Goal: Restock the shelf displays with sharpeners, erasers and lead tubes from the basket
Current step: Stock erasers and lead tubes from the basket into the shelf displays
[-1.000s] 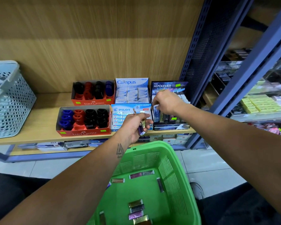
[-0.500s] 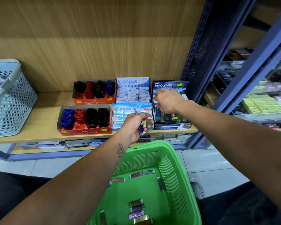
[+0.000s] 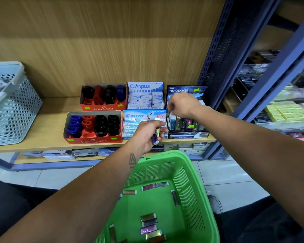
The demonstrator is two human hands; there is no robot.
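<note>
My left hand (image 3: 147, 132) grips a small bunch of lead tubes (image 3: 155, 135) in front of the Pilot eraser box (image 3: 142, 114). My right hand (image 3: 182, 105) hovers with curled fingers over the black Hi-Polymer lead display (image 3: 186, 127) at the shelf's right end; its fingertips are blurred and what they pinch cannot be told. Below, the green basket (image 3: 195, 181) holds several loose lead tubes (image 3: 148, 223) on its floor. Two red Faber-Castell sharpener boxes (image 3: 93, 128) and a Campus eraser box (image 3: 145, 98) look full.
A pale perforated basket (image 3: 12, 109) stands at the left of the wooden shelf (image 3: 47, 134). A blue metal upright (image 3: 223, 55) borders the display on the right, with more stocked shelves beyond. Boxed stock lies on the lower shelf (image 3: 60, 153).
My right hand has stayed over the lead display, shifting slightly back and up. The left hand keeps holding the tubes in the same spot.
</note>
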